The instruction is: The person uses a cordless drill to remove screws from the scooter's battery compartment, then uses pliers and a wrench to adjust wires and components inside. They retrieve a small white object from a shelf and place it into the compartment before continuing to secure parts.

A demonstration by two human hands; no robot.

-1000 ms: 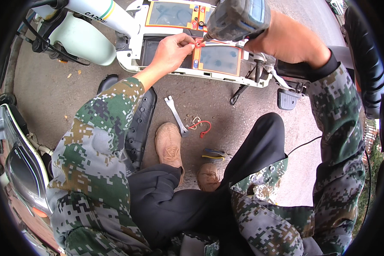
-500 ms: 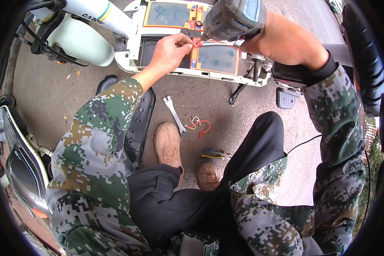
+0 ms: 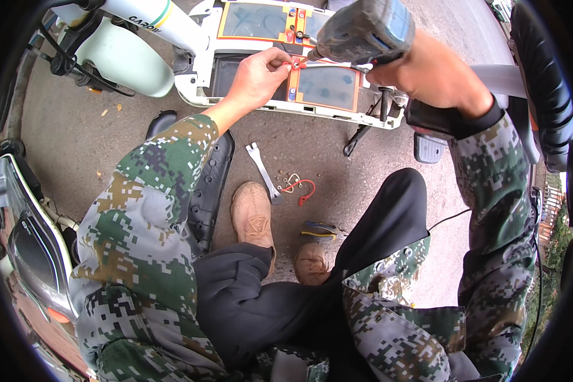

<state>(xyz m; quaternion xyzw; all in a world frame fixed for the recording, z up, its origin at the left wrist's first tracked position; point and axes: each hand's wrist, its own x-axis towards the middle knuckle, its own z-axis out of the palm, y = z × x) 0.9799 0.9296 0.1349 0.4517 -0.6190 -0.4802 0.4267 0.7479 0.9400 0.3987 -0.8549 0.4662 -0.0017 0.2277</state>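
My left hand (image 3: 259,77) pinches a red cable end (image 3: 296,65) at the upper corner of a battery (image 3: 328,89). The battery is flat-topped with an orange border and sits in the white frame of an electric scooter. My right hand (image 3: 430,73) grips a cordless power driver (image 3: 368,33) by its handle. The driver slants down to the left, its nose close to the left fingertips and the red terminal. Whether the bit touches a screw cannot be made out. A second battery (image 3: 254,22) lies beyond, with red and blue terminals.
On the pavement between me and the scooter lie a wrench (image 3: 264,173), a red lead (image 3: 307,191), small brass-coloured bits and yellow-and-blue pliers (image 3: 321,228). A long black panel (image 3: 211,191) rests left of my shoe. Another scooter (image 3: 38,245) stands at the left edge.
The driver and my right hand have shifted a little right and down, so its nose is slightly farther from the terminal. My left hand keeps its pinch there. The view has shifted slightly.
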